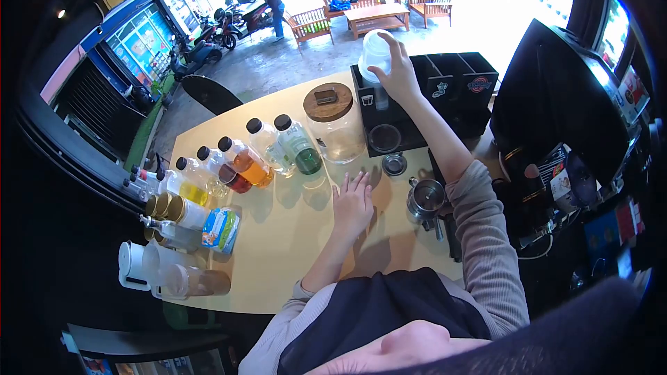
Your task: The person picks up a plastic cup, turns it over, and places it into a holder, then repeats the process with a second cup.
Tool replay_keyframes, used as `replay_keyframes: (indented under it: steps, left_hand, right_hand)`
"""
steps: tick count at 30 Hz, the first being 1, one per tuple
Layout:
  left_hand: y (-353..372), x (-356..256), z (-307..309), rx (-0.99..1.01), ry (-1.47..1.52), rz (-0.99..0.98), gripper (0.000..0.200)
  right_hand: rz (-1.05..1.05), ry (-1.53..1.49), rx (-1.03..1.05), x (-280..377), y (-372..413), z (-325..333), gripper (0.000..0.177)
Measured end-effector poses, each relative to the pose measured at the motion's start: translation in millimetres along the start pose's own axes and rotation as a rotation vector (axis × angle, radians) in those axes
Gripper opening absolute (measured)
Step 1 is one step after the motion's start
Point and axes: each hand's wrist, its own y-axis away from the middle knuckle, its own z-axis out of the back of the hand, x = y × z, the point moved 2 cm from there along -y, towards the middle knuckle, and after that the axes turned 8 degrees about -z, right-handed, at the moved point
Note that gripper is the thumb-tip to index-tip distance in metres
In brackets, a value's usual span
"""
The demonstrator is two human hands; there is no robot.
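Note:
My right hand (397, 73) reaches over the black organizer (455, 94) and is closed around a clear plastic cup or lid (376, 52) at the top of a stack in its left compartment. My left hand (353, 205) lies on the wooden counter (278, 257), palm down with fingers spread and nothing in it. Beyond the left hand stands a large glass jar (336, 132) with a wooden lid. Right of that hand are a small round metal piece (394, 164) and a metal cup with a handle (426, 198).
Several black-capped bottles (253, 164) line the counter's far left side. Near them are a blue wipes packet (221, 229), gold-lidded jars (182, 212) and white pitchers (139, 264). A black machine (556, 111) stands at right. Outside, a person (274, 7) is near motorcycles.

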Motion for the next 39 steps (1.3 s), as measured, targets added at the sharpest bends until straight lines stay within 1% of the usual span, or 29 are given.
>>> replay_keyframes:
  steps: [1, 6, 11, 12, 14, 15, 17, 21, 23, 24, 26, 33, 38, 39]
  left_hand:
    - [0, 1, -1, 0.002, 0.007, 0.001, 0.044]
    - [3, 3, -10, 0.035, 0.018, 0.006, 0.044]
    - [6, 3, -19, 0.092, 0.032, 0.014, 0.045]
    - [6, 2, -20, 0.1, 0.035, 0.016, 0.045]
    - [6, 1, -22, 0.107, 0.036, 0.016, 0.044]
    - [6, 1, -23, 0.107, 0.038, 0.017, 0.044]
    - [5, 2, -23, 0.108, 0.04, 0.02, 0.045]
    - [5, 7, -24, 0.068, 0.025, 0.031, 0.044]
    - [5, 10, -25, 0.056, 0.015, 0.037, 0.044]
    - [5, 11, -26, 0.051, 0.006, 0.042, 0.043]
    - [6, 14, -28, 0.049, -0.002, 0.048, 0.043]
    - [2, 7, -33, 0.078, 0.012, 0.048, 0.043]
    - [3, -3, -33, 0.078, 0.009, 0.017, 0.043]
    - [5, -4, -32, 0.079, 0.005, 0.019, 0.044]
  right_hand:
    - [-0.036, 0.003, 0.031, -6, 0, -4, 0.081]
    - [-0.056, 0.043, 0.117, -21, 6, -15, 0.077]
    - [-0.183, 0.091, 0.171, -25, 2, -15, 0.075]
    - [-0.185, 0.092, 0.17, -28, 1, -16, 0.075]
    - [-0.21, 0.157, 0.263, -35, -1, -19, 0.074]
    - [-0.211, 0.156, 0.262, -35, -1, -20, 0.074]
    - [-0.177, 0.19, 0.293, -36, 1, -23, 0.073]
    - [-0.196, 0.186, 0.28, -34, 7, -24, 0.072]
    - [-0.146, 0.237, 0.237, -32, 10, -24, 0.065]
    - [-0.147, 0.237, 0.237, -35, 11, -26, 0.065]
    - [-0.041, 0.405, 0.119, -39, 14, -28, 0.057]
    - [-0.11, 0.612, 0.212, -37, 16, -25, 0.054]
    - [-0.145, 0.607, 0.22, -34, 16, -25, 0.055]
    - [-0.198, 0.603, 0.259, -33, 16, -25, 0.056]
